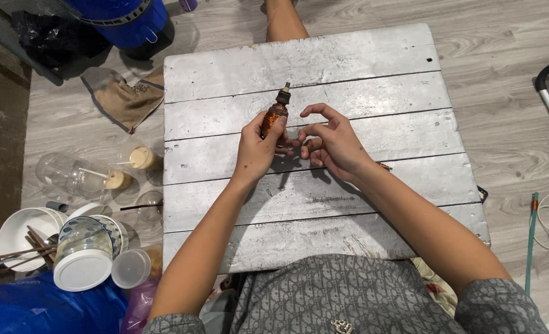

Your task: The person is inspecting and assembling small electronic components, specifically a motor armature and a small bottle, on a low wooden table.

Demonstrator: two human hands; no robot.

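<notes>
My left hand [257,147] grips a small amber bottle [275,114] with a dark nozzle cap, tilted up and away from me over the white-painted plank board [361,62]. My right hand [329,140] hovers just to the bottle's right, fingers curled and slightly apart, holding nothing that I can see. Its fingertips sit close to my left thumb. Both forearms reach in from the bottom of the view, over my grey patterned garment.
Left of the board on the wood floor lie clear plastic cups [70,173], a white bowl with sticks [24,238], a lidded jar [82,260], a tan cloth [126,99] and a blue barrel [126,18]. A person's leg [283,21] shows beyond the board. Cables [546,216] lie at right.
</notes>
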